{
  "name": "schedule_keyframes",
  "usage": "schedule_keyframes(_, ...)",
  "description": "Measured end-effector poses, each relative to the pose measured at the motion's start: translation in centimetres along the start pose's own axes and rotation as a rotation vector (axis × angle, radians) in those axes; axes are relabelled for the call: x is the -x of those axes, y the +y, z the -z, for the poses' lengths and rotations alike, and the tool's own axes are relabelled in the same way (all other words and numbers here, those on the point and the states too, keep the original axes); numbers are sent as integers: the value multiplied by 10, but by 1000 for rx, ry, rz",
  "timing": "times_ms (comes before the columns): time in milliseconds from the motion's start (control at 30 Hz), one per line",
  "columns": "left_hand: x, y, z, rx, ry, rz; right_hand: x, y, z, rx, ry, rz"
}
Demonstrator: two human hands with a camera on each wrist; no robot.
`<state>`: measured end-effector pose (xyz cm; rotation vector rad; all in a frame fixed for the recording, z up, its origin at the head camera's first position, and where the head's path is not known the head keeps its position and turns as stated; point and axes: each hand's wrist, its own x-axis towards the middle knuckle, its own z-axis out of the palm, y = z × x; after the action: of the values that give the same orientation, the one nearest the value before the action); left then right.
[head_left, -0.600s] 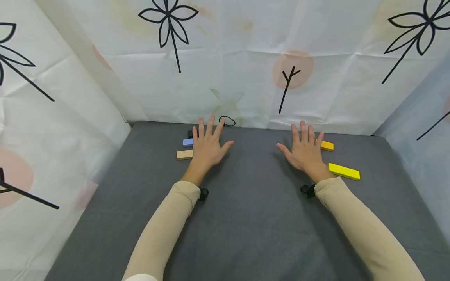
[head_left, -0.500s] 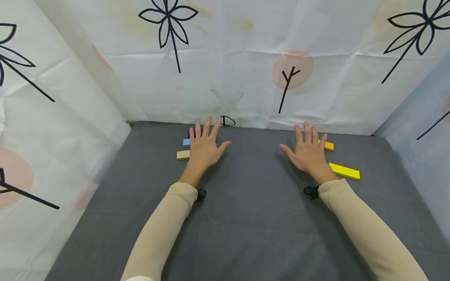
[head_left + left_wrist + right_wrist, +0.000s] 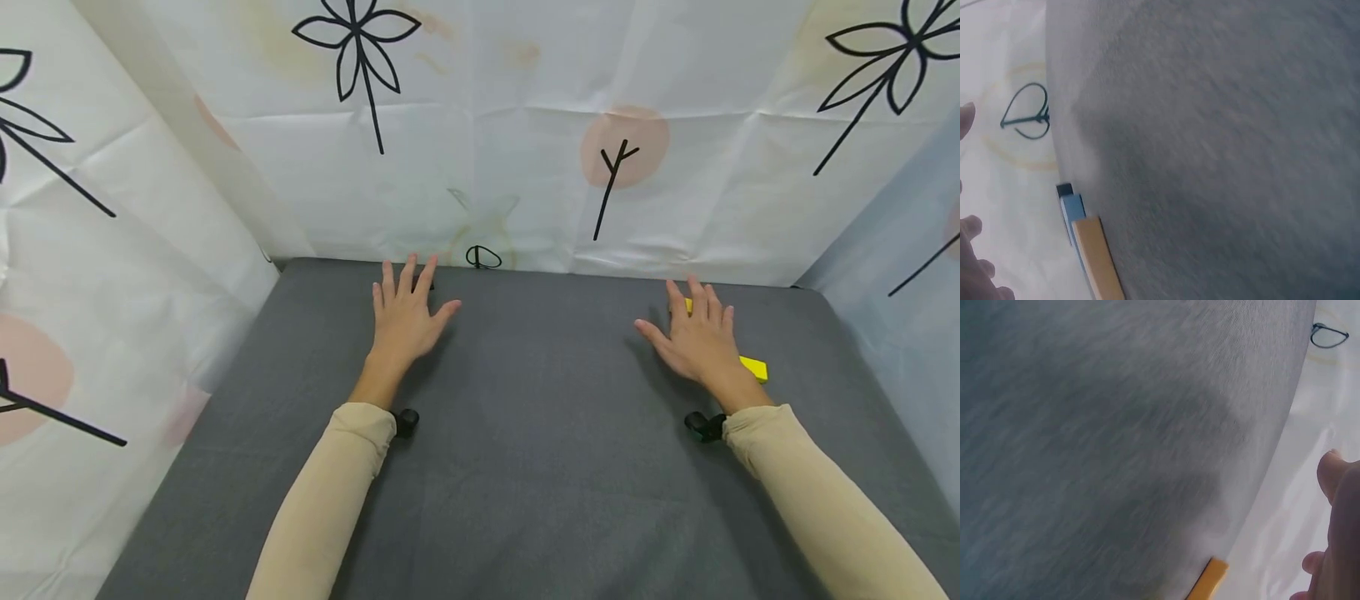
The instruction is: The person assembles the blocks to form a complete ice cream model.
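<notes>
My left hand [image 3: 405, 321] hovers with spread fingers over the left blocks and holds nothing. It hides most of them in the head view, where only a bit of the black block [image 3: 425, 285] shows. The left wrist view has that black block, a blue block [image 3: 1074, 208] and a longer tan block [image 3: 1097, 259] side by side. Over on the right, my right hand [image 3: 697, 337] is likewise spread and holds nothing. It covers much of the yellow block [image 3: 756, 369] and most of the orange block [image 3: 1209, 580], which lies nearer the back edge.
A dark grey cloth [image 3: 540, 433] covers the table. White sheets [image 3: 510, 150] with printed flowers stand along its back and sides. A dark wrist camera [image 3: 407, 422] sits on the left wrist, another [image 3: 703, 427] on the right.
Both hands have moved apart, the left one leftward and the right one rightward and slightly nearer. The left hand now hides the blue and tan blocks. The blocks look unmoved.
</notes>
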<state>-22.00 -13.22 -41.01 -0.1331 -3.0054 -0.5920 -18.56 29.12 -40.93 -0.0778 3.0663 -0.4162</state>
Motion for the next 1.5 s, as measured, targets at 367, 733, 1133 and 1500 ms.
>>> schedule_keyframes(367,14,-35,7,93,25,48,16,33,8,-48,25,-2)
schedule_keyframes(733,20,-64,12,254,11,121,28,63,6,-91,65,-35)
schedule_keyframes(1133,21,-89,19,310,-7,140,36,90,5,-121,46,-3)
schedule_keyframes(1500,21,-102,16,293,-58,195,44,105,4,-203,-42,-26)
